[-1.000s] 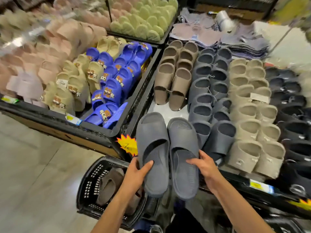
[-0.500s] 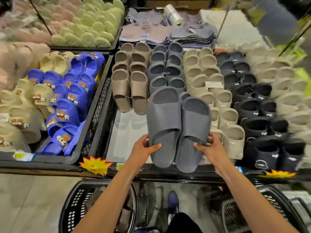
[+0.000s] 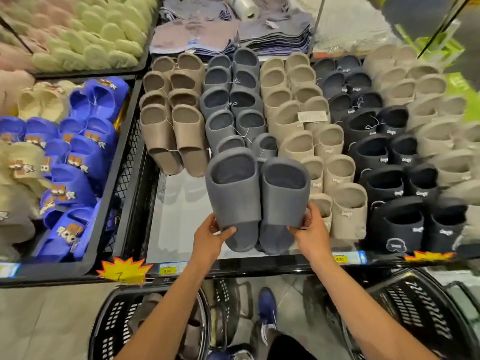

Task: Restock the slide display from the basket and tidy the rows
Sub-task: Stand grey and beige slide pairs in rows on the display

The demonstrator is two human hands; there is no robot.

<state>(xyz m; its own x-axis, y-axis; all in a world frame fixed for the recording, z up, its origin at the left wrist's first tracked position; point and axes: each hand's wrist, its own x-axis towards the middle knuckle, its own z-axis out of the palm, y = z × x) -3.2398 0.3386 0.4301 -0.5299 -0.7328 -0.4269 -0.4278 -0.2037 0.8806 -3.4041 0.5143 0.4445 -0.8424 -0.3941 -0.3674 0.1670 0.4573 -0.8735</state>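
A pair of dark grey slides is held over the front of the display bin (image 3: 259,266). My left hand (image 3: 210,236) grips the heel end of the left grey slide (image 3: 233,196). My right hand (image 3: 310,233) grips the heel end of the right grey slide (image 3: 284,201). Both slides stand tilted, toes up, at the front of the grey row (image 3: 232,100). A brown row (image 3: 171,120) stands to the left, with a bare white bin floor (image 3: 179,219) in front of it. The black basket (image 3: 114,326) below on the floor holds brown slides.
Beige rows (image 3: 304,141) and black rows (image 3: 387,162) fill the bin to the right. A neighbouring crate (image 3: 85,261) on the left holds blue and cream slides. A second black basket (image 3: 415,315) stands at lower right. Folded cloths (image 3: 233,32) lie behind the rows.
Both hands have lifted the grey pair up from over the basket and forward into the bin, against the front of the grey row. The pair now stands steeper.
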